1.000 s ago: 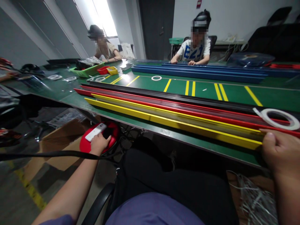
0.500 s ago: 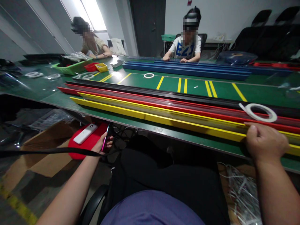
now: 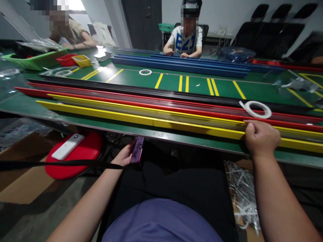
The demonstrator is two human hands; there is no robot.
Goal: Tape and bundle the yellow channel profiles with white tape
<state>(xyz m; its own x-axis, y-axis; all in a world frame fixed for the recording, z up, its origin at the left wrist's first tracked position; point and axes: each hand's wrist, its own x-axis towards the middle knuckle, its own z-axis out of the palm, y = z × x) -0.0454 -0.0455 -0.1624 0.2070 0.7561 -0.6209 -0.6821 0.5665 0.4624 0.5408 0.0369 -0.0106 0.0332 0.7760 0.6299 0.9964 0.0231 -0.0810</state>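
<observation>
Right hand [image 3: 261,138] lies on the long yellow plastic channel strip [image 3: 141,121] near the counter's [image 3: 156,138] front edge, fingers [image 3: 252,125] curled closed over it. Left hand [image 3: 123,157] sits below the counter edge, fingers around a phone in a glossy purple case [image 3: 137,149]. Beyond the yellow strip run long, straight red and black strips [image 3: 156,95], with a white tape roll [image 3: 255,110] lying on them near the right hand. A white phone [image 3: 67,146] lies on a round red cushion [image 3: 83,153], left of the left hand. Shredded clear plastic scraps [image 3: 241,190] fill a cardboard box below the right forearm.
</observation>
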